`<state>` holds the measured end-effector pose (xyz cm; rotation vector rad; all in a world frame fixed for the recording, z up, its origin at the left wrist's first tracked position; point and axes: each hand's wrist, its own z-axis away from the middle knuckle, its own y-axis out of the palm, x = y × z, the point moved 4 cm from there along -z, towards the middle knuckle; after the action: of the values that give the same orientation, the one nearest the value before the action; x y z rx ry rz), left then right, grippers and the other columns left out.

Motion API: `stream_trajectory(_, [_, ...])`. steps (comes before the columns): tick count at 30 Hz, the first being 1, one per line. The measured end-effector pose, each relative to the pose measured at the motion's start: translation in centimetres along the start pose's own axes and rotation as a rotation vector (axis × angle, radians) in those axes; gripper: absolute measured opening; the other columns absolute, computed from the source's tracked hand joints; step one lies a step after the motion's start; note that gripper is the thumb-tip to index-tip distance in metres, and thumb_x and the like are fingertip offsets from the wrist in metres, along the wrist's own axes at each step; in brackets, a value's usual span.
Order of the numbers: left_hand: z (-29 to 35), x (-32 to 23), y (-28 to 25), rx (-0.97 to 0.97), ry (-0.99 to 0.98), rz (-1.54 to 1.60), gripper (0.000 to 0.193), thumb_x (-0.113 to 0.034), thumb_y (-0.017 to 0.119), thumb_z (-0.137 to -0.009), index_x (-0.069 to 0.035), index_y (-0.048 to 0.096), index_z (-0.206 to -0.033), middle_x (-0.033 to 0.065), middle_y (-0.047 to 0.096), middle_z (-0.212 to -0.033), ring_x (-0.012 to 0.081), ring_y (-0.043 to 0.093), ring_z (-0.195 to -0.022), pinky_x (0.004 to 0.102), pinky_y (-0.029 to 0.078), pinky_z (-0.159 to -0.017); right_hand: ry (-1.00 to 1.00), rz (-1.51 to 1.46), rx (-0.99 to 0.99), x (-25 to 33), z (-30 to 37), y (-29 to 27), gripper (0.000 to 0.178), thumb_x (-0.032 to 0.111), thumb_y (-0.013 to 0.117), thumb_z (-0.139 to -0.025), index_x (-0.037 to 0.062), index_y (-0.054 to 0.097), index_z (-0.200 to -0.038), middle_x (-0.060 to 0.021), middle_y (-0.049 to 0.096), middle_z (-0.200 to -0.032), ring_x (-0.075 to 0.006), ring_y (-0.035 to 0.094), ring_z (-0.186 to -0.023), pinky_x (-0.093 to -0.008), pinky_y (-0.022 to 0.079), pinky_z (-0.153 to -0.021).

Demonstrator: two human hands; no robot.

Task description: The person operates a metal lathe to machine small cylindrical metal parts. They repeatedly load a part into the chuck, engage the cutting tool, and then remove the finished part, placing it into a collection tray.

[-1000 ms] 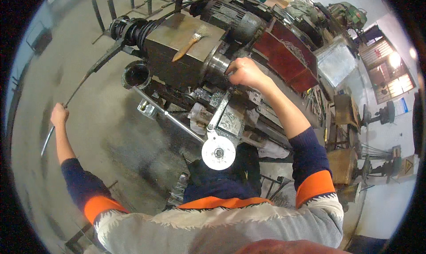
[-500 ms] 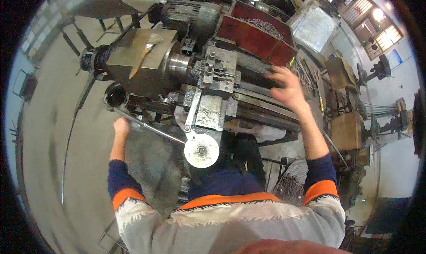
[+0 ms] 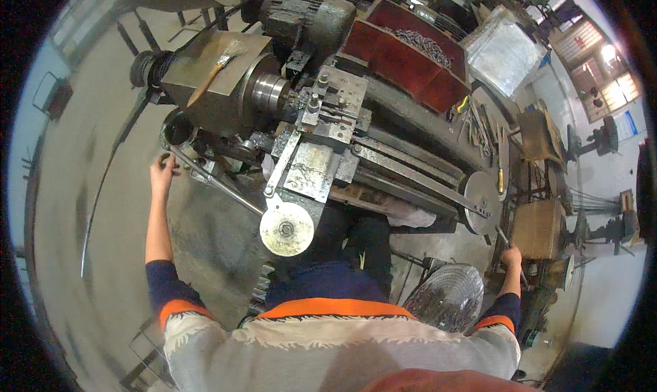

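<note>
Grey workshop floor (image 3: 126, 166) around a lathe (image 3: 404, 161), the two hands well apart at its opposite ends.

The right hand (image 3: 510, 256) is closed around a metal rod (image 3: 501, 237), just beyond the disc (image 3: 482, 190) at the lathe's right end; the rod's long axis slants from the disc's lower edge down to the right, through the fist. The left hand (image 3: 163, 175), with fingers half curled, is near the lathe's left front corner, beside the upper end of a silver lever (image 3: 222, 187); whether it touches, I cannot tell.
</note>
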<state>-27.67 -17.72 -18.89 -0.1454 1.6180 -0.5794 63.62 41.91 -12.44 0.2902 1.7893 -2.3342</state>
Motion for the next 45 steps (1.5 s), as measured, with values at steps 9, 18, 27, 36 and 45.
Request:
stream_trajectory(9, [1.4,-5.8,4.3,-0.248,-0.224,0.284,0.030,-0.021,0.059,-0.082,0.006,0.051,-0.089,0.0110,0.058,-0.060,0.0169,0.056,-0.045,0.0277,0.040,-0.038,0.214,-0.166,-0.115,0.9,5.9,2.3,0.034,0.021,0.059,-0.067,0.0035,0.061,-0.096,-0.0188,0.062,-0.096,-0.0321,0.059,-0.093,-0.0397,0.047,-0.078])
stream_trajectory(18, [0.8,-4.5,8.5,-0.346,-0.303,0.659,0.021,0.000,0.052,-0.076,0.008,0.044,-0.093,0.0159,0.058,-0.066,0.0239,0.059,-0.045,0.0302,0.050,-0.041,0.371,-0.295,-0.200,5.3,16.0,3.2,0.040,0.026,0.057,-0.062,-0.0004,0.060,-0.091,-0.0236,0.060,-0.096,-0.0373,0.057,-0.093,-0.0415,0.045,-0.081])
stream_trajectory(27, [1.5,-5.6,8.2,-0.348,-0.285,0.656,0.019,0.001,0.052,-0.075,0.009,0.042,-0.088,0.0161,0.058,-0.066,0.0253,0.060,-0.046,0.0304,0.049,-0.040,0.394,-0.345,-0.247,5.1,16.5,4.0,0.036,0.026,0.057,-0.059,-0.0004,0.062,-0.084,-0.0227,0.061,-0.091,-0.0378,0.057,-0.091,-0.0402,0.045,-0.079])
stream_trajectory(36, [1.4,-5.4,7.5,-0.281,-0.242,0.486,0.015,-0.001,0.052,-0.075,0.011,0.045,-0.078,0.0171,0.057,-0.063,0.0247,0.059,-0.045,0.0331,0.047,-0.038,0.363,-0.290,-0.307,4.6,15.5,5.6,0.039,0.035,0.058,-0.065,-0.0003,0.060,-0.081,-0.0215,0.061,-0.085,-0.0380,0.059,-0.083,-0.0459,0.047,-0.073])
stream_trajectory(45, [-0.1,-4.1,3.8,-0.247,-0.187,0.247,0.010,-0.005,0.048,-0.073,0.004,0.047,-0.071,0.0136,0.055,-0.060,0.0245,0.057,-0.046,0.0327,0.046,-0.039,0.123,-0.076,-0.336,-1.2,4.0,3.3,0.039,0.035,0.051,-0.069,-0.0013,0.058,-0.084,-0.0217,0.061,-0.086,-0.0396,0.058,-0.082,-0.0464,0.047,-0.071])
